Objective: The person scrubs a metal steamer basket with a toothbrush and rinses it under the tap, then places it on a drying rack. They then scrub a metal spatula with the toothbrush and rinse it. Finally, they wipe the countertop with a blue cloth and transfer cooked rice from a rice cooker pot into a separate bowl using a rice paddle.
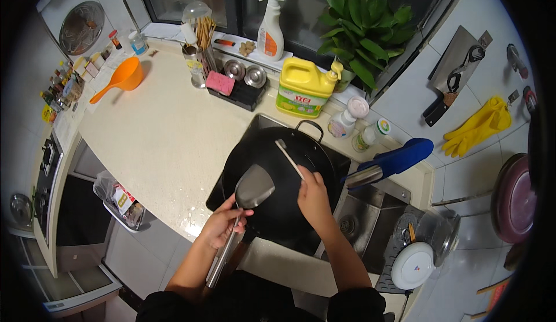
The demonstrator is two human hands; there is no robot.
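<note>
My left hand [223, 224] is closed round the metal handle of a spatula [255, 187], its broad steel blade raised over a black wok [301, 148]. In my right hand [315, 197] is a slim, pale toothbrush [289, 158], its darker head pointing up and away from me. Blade and toothbrush are apart, both above the wok. The wok rests over the sink area, with a loop handle at its far rim. Its near side is partly hidden by my hands and the spatula.
A steel sink basin [370, 212] lies right of the wok, with a blue-covered faucet [399, 159] above. Behind stand a yellow detergent jug [304, 87], a white spray bottle [270, 26] and a black rack with a pink sponge [220, 83]. An orange ladle [124, 77] lies left on the wet countertop [150, 131].
</note>
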